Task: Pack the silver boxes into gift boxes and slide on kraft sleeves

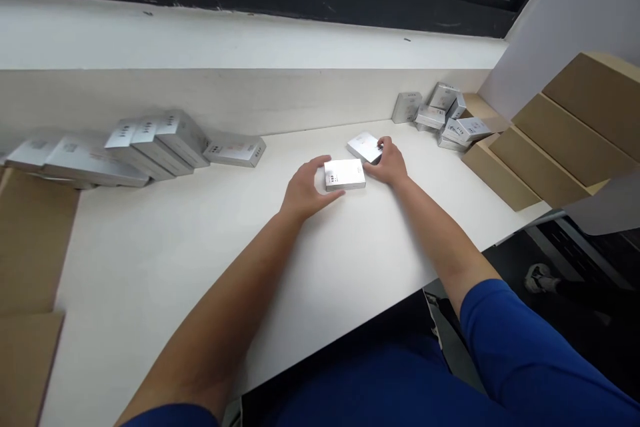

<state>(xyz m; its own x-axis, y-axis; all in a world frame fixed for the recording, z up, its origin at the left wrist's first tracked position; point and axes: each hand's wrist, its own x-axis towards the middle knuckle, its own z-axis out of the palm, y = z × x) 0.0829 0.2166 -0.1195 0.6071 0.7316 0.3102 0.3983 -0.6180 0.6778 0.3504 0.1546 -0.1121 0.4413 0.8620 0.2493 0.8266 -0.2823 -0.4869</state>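
Observation:
A small white box [345, 174] lies flat on the white table [200, 247] in the middle. My left hand [306, 188] curls round its left end, thumb in front and fingers behind. My right hand [389, 162] rests just right of that box, its fingers closed on a second small white box [363, 146] that lies behind it. The two boxes sit close together, nearly touching.
A row of white boxes [150, 143] leans along the wall at the left. Several more white boxes [445, 117] are heaped at the back right. Brown cartons [565, 140] stand at the right edge, and brown cardboard [30, 240] lies at the left.

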